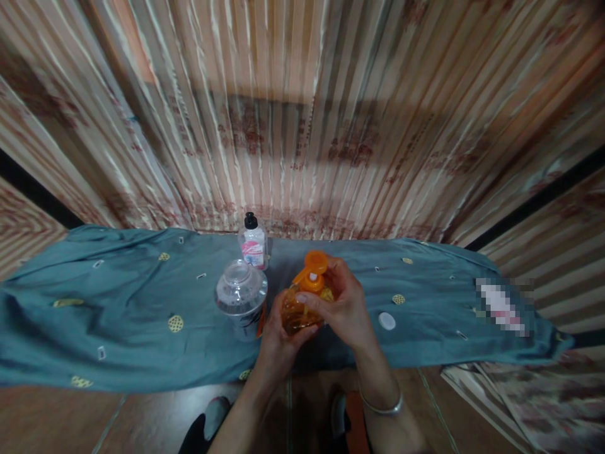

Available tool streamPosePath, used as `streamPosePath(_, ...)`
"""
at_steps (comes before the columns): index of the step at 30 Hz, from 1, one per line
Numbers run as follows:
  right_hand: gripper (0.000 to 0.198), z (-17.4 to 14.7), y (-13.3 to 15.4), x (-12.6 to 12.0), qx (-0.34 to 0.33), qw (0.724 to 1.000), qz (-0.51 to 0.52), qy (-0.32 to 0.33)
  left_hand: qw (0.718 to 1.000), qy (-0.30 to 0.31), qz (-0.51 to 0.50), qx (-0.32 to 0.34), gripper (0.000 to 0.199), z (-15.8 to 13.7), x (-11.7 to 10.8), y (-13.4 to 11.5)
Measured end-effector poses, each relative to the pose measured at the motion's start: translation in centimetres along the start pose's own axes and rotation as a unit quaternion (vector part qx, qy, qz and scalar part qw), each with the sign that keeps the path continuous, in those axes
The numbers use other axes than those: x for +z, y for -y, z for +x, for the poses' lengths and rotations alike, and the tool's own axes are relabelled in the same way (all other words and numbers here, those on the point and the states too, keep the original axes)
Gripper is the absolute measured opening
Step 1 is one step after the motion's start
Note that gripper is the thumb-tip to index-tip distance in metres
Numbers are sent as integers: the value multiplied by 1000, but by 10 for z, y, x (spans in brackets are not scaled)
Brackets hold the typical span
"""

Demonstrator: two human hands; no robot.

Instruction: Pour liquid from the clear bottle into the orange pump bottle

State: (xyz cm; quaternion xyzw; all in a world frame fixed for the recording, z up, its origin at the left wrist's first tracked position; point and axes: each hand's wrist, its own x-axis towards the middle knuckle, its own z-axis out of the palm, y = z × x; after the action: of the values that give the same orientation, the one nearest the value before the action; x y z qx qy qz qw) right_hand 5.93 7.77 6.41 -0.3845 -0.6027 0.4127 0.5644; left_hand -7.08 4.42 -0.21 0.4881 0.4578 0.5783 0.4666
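Two hands are occupied by one amber bottle (293, 321), held just right of the lidded cup (242, 308). Its body is cradled in the grip of the left hand (278, 331); its upper part is held by the right hand (348, 301), with fingers beside the raised orange lid (316, 259). The step in hand is judged to be handling that lid; for the next move, a steady body and controlled finger pressure seem required. Behind the cup, a black-topped bottle (254, 249) is stood.
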Motion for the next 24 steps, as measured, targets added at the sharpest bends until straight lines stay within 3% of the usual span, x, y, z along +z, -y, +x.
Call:
streamPosePath(4, 27, -1, 4, -5, -9, 998, -15, 68, 1000, 0, -2, 7, 67, -1, -1, 3)
streamPosePath(6, 31, -2, 5, -6, -14, 996, -19, 86, 1000, -1, 0, 9, 67, -1, -1, 4)
streamPosePath(10, 59, -5, 2, 0, 6, 1000, -13, 11, 1000, -6, 19, 13, 67, -2, -2, 8)
streamPosePath(12, 53, -6, 1, 1, 8, 999, -27, -17, 1000, -6, 26, 15, 69, -2, -3, 9)
streamPosePath(15, 33, -8, 5, -4, -12, 998, -47, 42, 1000, 2, 25, 14, 70, -3, -2, 11)
streamPosePath(18, 30, -9, 9, -9, -26, 995, -40, 88, 1000, 2, 25, 12, 72, -4, -2, 15)
streamPosePath(22, 59, -9, 4, -5, -20, 1000, -16, 10, 999, -11, 37, 11, 75, -5, -3, 20)
streamPosePath(24, 56, -9, 1, -2, -18, 999, -25, -36, 999, -8, 39, 9, 75, -5, -3, 21)
